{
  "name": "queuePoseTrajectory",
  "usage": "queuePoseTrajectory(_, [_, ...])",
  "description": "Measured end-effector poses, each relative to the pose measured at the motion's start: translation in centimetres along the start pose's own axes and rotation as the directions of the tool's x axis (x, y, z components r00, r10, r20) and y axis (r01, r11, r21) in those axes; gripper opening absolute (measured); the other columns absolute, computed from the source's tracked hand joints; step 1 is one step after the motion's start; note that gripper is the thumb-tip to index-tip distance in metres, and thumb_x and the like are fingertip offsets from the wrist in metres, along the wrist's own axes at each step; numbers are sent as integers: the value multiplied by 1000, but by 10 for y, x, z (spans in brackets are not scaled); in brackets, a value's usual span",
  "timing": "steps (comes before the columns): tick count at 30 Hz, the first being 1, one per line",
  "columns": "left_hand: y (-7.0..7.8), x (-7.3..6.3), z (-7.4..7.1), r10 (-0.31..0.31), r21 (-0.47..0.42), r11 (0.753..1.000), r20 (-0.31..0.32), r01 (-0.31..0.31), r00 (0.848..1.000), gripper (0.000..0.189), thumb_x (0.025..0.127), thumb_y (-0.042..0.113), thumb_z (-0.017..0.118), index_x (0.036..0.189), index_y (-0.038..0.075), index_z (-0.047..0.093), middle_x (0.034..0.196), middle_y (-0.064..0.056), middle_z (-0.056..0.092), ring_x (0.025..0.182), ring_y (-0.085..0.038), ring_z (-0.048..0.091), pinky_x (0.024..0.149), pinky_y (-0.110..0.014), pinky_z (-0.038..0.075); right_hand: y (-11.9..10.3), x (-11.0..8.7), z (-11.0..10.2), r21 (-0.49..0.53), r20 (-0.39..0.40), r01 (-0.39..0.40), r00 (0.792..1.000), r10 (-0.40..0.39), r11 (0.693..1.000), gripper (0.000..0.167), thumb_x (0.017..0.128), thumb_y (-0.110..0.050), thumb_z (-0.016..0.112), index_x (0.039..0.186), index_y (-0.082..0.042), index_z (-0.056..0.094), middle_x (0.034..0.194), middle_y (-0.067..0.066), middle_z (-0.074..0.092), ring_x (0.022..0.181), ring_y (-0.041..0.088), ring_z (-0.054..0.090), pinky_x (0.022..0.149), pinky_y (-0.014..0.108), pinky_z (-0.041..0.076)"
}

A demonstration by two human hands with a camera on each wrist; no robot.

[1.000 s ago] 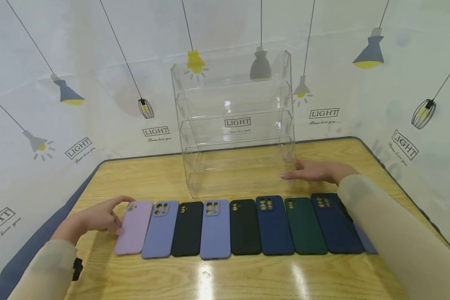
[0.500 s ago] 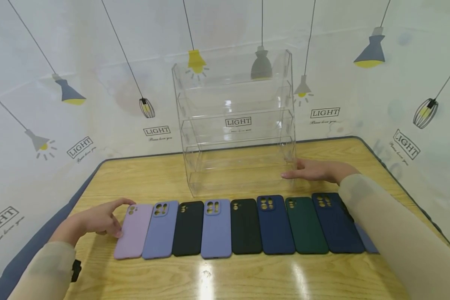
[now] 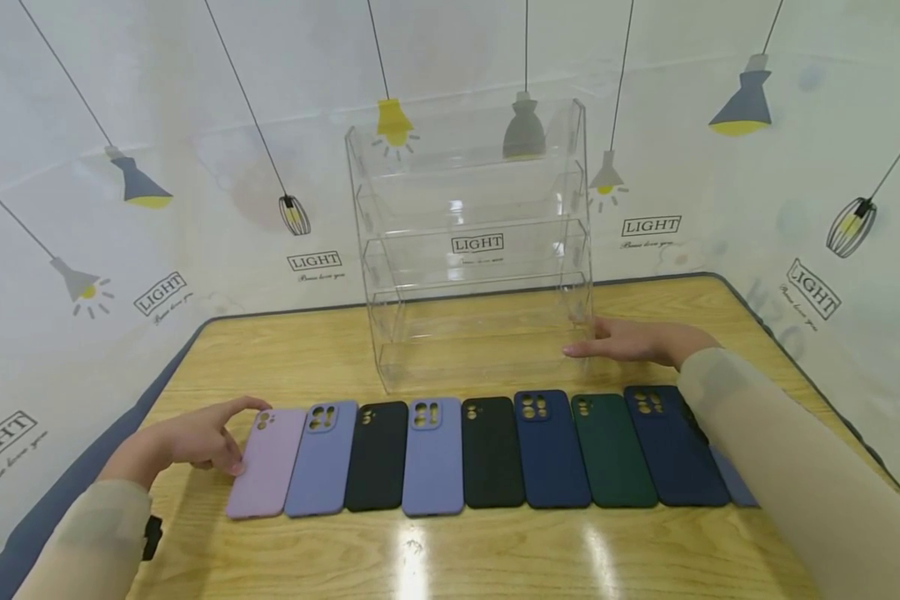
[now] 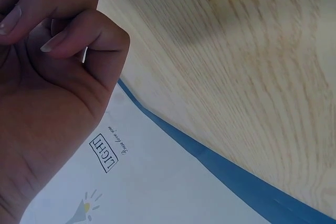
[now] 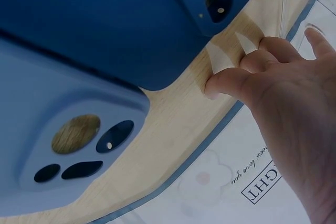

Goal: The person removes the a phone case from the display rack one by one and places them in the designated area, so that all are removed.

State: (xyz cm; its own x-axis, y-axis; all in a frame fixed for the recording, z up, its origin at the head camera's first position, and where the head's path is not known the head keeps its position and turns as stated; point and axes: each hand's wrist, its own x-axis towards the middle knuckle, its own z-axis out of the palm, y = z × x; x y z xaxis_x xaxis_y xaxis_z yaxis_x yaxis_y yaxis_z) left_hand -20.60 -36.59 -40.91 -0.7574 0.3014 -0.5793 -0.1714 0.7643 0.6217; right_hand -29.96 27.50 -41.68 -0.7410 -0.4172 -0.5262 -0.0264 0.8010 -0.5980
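Observation:
A row of phone cases lies on the wooden table. My left hand [image 3: 198, 437] is at the left end, its index fingertip at the top corner of a pink phone case [image 3: 268, 467] and its thumb at the left edge. In the left wrist view the other fingers bend towards the palm, and the case is out of sight. A clear tiered acrylic rack [image 3: 487, 362] stands behind the row. My right hand [image 3: 630, 340] is at its lower right side, thumb in front of the side panel. In the right wrist view its fingertips are down by the tabletop.
Beside the pink case lie lavender [image 3: 321, 462], black [image 3: 376, 458], navy [image 3: 552, 450] and green [image 3: 613, 454] cases. Navy [image 5: 105, 24] and lavender [image 5: 31, 119] cases fill the right wrist view's left. My right sleeve partly covers the row's right end. A lamp-print backdrop [image 3: 232, 250] surrounds the table.
The pink case has slid slightly towards me, with my left hand staying at its corner. My right hand and the rack hold their places; the view shifts slightly.

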Motion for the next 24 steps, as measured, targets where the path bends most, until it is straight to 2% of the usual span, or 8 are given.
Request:
queuePoseTrajectory(5, [1, 0, 0, -11, 4, 1000, 5, 11, 1000, 95, 90, -5, 77, 166, 7, 21, 65, -1, 52, 53, -11, 25, 54, -24, 29, 0, 0, 0, 13, -3, 11, 1000, -11, 1000, 113, 98, -78, 54, 172, -24, -12, 178, 23, -14, 162, 55, -10, 125, 80, 10])
queuePoseTrajectory(12, [2, 4, -1, -23, 14, 1000, 29, 23, 999, 95, 91, -4, 75, 167, 9, 20, 63, 1, 47, 52, -10, 24, 53, -23, 28, 1, 1, 0, 3, 0, -2, 1000, 2, 1000, 117, 97, -79, 53, 171, -18, -15, 178, 25, -14, 161, 56, -9, 124, 80, 11])
queuePoseTrajectory(16, [2, 5, -1, -22, 32, 999, 27, 21, 999, 96, 90, -5, 75, 168, 9, 21, 62, 1, 47, 51, -10, 25, 52, -23, 28, 1, 2, 1, 6, -5, 8, 1000, -8, 1000, 113, 98, -78, 53, 172, -24, -13, 178, 23, -14, 162, 55, -10, 124, 80, 10])
queuePoseTrajectory(20, [3, 4, -1, -11, 69, 998, 18, 10, 1000, 96, 89, -3, 78, 167, 8, 23, 68, -3, 61, 52, -10, 28, 53, -23, 31, 0, 3, 1, 10, -12, 27, 1000, -26, 1000, 108, 98, -77, 53, 172, -30, -10, 179, 22, -13, 162, 54, -11, 124, 81, 9])
queuePoseTrajectory(24, [3, 4, -2, -13, 95, 995, 7, 12, 1000, 98, 89, -1, 81, 168, 8, 23, 83, -10, 74, 55, -11, 38, 55, -24, 36, 0, 3, 1, 16, -10, 21, 1000, -21, 1000, 108, 98, -77, 54, 172, -30, -10, 178, 23, -13, 162, 54, -11, 124, 81, 9])
